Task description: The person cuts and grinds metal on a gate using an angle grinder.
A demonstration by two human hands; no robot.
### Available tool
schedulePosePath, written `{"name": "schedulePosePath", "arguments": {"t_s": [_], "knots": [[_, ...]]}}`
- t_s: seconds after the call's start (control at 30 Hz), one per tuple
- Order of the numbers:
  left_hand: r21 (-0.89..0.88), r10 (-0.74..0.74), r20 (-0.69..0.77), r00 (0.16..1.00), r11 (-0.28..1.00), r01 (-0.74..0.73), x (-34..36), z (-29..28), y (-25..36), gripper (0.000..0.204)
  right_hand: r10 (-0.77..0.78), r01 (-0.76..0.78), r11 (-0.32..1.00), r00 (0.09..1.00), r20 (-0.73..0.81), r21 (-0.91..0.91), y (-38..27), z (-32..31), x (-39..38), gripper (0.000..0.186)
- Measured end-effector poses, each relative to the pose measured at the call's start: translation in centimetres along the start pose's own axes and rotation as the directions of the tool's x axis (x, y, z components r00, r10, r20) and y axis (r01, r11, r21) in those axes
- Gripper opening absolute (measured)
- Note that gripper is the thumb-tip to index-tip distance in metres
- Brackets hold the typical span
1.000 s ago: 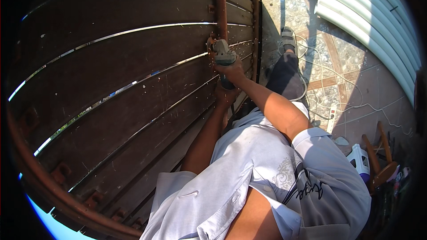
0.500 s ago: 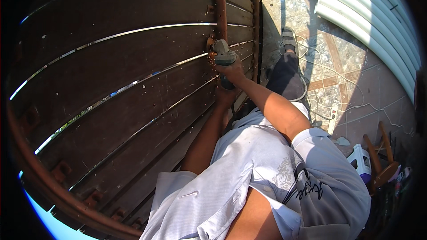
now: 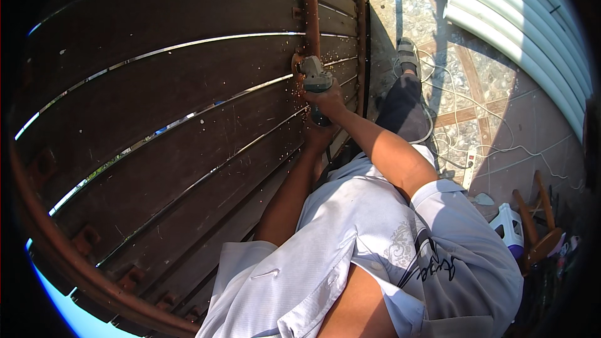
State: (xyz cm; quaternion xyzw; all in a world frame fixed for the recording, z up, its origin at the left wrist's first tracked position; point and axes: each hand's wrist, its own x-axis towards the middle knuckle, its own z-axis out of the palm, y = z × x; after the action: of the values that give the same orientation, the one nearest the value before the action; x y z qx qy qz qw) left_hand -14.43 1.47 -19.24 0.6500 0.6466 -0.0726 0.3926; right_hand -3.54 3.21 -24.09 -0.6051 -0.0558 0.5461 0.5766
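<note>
Grey angle grinder (image 3: 317,80): upper centre of the frame, beside rust-brown pipe (image 3: 310,12)
Right hand (image 3: 328,96): gripping near its head
Left hand (image 3: 317,134): holding its rear
Sparks (image 3: 298,85): still flying, grinder barely shifted; grinding apparently continues

Black script (image 3: 446,269) — on pale shirt (image 3: 344,213)

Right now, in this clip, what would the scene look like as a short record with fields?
Left hand: around the rear of the angle grinder
Right hand: gripping it nearer the head
Disc: beside the reddish-brown post, sparks around it
Panel: dark brown slats, narrow gaps between
Floor: tiled, power strip on it
</note>
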Motion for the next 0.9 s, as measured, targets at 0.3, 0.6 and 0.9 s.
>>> {"name": "schedulePosePath", "arguments": {"t_s": [0.3, 0.6, 0.9], "knots": [[-0.035, -0.074, 0.053, 0.996, 0.997, 0.075, -0.4, -0.4, 0.8, 0.080, 0.011, -0.011, 0.998, 1.000, 0.001, -0.056, 0.6, 0.2, 0.0, 0.091], [-0.058, -0.065, -0.005, 0.998, 0.996, 0.064, -0.8, -0.6, 1.4, 0.083, -0.036, 0.035, 0.999, 0.999, 0.038, 0.013, 1.2, 0.5, 0.5, 0.086], [-0.113, -0.055, -0.004, 0.998, 0.992, 0.054, -1.1, -0.6, 1.9, 0.076, -0.029, 0.029, 1.000, 0.999, 0.016, -0.006, 0.3, 0.3, 0.3, 0.088]]}}
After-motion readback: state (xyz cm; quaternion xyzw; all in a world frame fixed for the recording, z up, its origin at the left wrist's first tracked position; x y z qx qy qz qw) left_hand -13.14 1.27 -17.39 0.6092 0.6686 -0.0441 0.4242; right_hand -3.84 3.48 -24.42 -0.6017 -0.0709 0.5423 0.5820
